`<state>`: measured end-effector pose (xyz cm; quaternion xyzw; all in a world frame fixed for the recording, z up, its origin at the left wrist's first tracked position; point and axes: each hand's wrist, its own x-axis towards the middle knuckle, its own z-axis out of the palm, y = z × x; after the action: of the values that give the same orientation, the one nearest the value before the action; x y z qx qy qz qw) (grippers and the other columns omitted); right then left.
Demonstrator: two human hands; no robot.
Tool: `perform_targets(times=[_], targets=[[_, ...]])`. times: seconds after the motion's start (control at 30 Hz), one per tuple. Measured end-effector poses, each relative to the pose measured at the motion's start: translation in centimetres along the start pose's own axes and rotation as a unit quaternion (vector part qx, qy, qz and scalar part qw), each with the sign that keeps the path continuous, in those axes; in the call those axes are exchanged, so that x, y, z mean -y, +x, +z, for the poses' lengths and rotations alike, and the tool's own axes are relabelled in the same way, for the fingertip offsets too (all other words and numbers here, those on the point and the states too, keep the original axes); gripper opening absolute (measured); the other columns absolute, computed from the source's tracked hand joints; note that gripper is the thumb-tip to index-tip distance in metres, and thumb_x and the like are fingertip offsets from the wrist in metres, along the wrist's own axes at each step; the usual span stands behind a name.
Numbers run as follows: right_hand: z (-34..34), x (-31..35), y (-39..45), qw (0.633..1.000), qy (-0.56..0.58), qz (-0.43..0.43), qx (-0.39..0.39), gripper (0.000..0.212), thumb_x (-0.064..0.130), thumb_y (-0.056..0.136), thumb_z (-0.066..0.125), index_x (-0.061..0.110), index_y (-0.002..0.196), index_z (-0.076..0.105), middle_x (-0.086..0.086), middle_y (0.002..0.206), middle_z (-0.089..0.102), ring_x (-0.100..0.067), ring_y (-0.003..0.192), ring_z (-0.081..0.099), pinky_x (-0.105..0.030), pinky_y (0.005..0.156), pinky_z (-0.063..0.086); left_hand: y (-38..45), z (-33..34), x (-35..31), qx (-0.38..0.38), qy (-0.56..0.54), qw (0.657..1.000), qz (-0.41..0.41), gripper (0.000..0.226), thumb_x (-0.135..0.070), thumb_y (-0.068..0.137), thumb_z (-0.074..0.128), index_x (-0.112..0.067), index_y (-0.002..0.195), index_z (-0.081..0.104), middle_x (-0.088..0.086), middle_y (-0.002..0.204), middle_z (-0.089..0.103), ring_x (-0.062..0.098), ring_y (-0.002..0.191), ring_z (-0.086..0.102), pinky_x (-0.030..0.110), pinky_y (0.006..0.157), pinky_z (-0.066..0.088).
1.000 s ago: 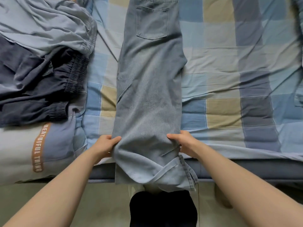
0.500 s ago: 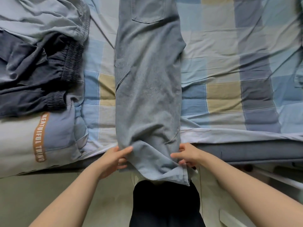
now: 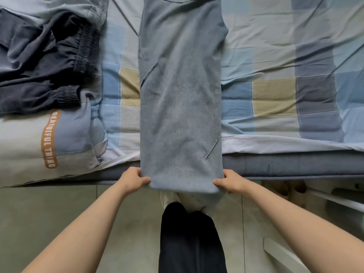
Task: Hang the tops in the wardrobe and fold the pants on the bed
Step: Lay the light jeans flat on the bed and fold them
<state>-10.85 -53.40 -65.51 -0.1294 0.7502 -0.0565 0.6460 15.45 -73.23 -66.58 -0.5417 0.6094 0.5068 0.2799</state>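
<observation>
Light blue jeans (image 3: 180, 99) lie lengthwise on the checked bed sheet (image 3: 275, 91), legs stacked, their lower end hanging past the bed's front edge. My left hand (image 3: 134, 179) pinches the left corner of that lower end. My right hand (image 3: 229, 183) pinches the right corner. Both hold the fabric just beyond the mattress edge, above the floor. A back pocket shows at the top of the view.
A pile of clothes sits at the left: dark navy pants (image 3: 43, 62) with elastic cuffs, a pale grey garment (image 3: 59, 6) above them, and a top with orange lettering (image 3: 49, 140). The blue mattress edge (image 3: 295, 166) runs across. My dark-trousered legs (image 3: 189, 239) stand on the tiled floor.
Both hands slid down the jeans from beside the legs to the bottom end, past the bed edge. The loose turned hem is now gathered flat between them.
</observation>
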Motion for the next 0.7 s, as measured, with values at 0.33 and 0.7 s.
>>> perform_targets(times=[0.33, 0.7], targets=[[0.0, 0.6, 0.3, 0.951, 0.275, -0.082, -0.111, 0.018, 0.008, 0.086, 0.067, 0.003, 0.103, 0.067, -0.008, 0.095, 0.069, -0.019, 0.089, 0.061, -0.023, 0.071, 0.048, -1.4, 2.8, 0.3, -0.077, -0.211, 0.974, 0.031, 0.005, -0.015, 0.084, 0.075, -0.018, 0.088, 0.074, -0.014, 0.077, 0.073, 0.004, 0.075, 0.065, 0.016, 0.066, 0.047], [0.4, -1.7, -1.5, 0.92, 0.389, -0.052, -0.005, 0.021, 0.028, 0.087, 0.067, 0.01, 0.094, 0.059, 0.0, 0.062, 0.053, -0.008, 0.051, 0.049, -0.023, 0.057, 0.043, -4.3, -2.1, 3.5, 0.057, -0.324, 0.943, 0.048, 0.037, -0.031, 0.074, 0.077, -0.014, 0.106, 0.074, 0.005, 0.109, 0.074, 0.019, 0.097, 0.069, 0.038, 0.09, 0.05]])
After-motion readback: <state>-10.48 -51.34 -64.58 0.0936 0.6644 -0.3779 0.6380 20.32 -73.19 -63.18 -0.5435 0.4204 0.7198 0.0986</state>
